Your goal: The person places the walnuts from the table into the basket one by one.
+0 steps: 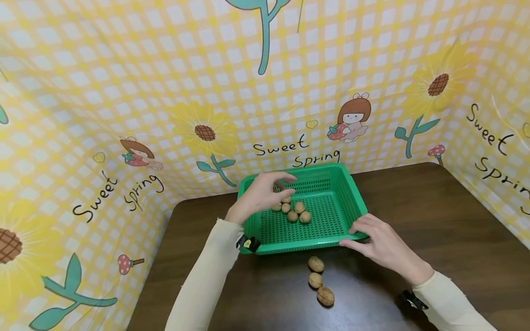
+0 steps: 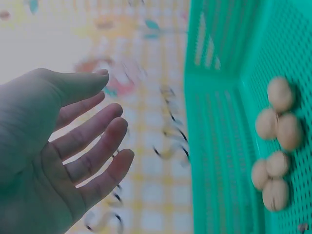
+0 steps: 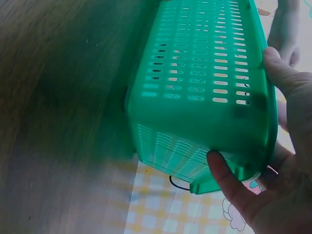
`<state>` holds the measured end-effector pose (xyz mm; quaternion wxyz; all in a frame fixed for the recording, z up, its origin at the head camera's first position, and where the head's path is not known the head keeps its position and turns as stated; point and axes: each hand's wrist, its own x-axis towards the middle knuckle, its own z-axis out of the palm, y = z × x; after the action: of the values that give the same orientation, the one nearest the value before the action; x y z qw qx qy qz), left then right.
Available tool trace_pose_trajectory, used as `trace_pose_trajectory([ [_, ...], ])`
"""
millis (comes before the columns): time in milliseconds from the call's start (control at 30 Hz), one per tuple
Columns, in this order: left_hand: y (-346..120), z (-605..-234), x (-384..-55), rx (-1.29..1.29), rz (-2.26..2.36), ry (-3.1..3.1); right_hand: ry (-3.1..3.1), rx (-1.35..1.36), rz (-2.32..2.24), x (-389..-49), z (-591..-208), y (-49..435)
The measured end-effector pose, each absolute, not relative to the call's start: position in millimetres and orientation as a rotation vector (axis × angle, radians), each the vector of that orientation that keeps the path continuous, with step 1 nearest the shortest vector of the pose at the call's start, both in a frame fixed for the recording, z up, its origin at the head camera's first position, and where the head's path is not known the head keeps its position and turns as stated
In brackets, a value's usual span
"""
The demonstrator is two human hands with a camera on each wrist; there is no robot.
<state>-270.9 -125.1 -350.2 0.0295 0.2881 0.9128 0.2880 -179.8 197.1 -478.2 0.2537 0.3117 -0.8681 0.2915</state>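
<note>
A green plastic basket (image 1: 337, 239) with slotted walls stands on the table. Several walnuts (image 1: 292, 216) lie together on its floor, left of the middle. My left hand (image 1: 262, 195) hovers over the basket's left side, fingers loosely bent and apart from the thumb; the left wrist view shows nothing in it. With my right hand (image 1: 387, 243) I grip the basket's near right corner, thumb outside and fingers over the rim, as the right wrist view also shows. Three more walnuts (image 1: 315, 280) rest in a row on the table in front of the basket.
The dark wooden table (image 1: 198, 276) extends around the basket. Behind and at both sides hangs a yellow checked cloth (image 1: 232, 87) printed with flowers and lettering, close behind the basket's far rim.
</note>
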Motion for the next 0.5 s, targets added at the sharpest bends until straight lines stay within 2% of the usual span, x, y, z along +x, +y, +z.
trace_pose_trajectory([
  [200,-103,-348,-217,1.083,0.805,2.756,-2.363,0.834,0.786,-179,-478,199],
  [500,-84,-397,-159,1.284,0.705,2.564,-2.384,0.836,0.784,-179,-478,199],
])
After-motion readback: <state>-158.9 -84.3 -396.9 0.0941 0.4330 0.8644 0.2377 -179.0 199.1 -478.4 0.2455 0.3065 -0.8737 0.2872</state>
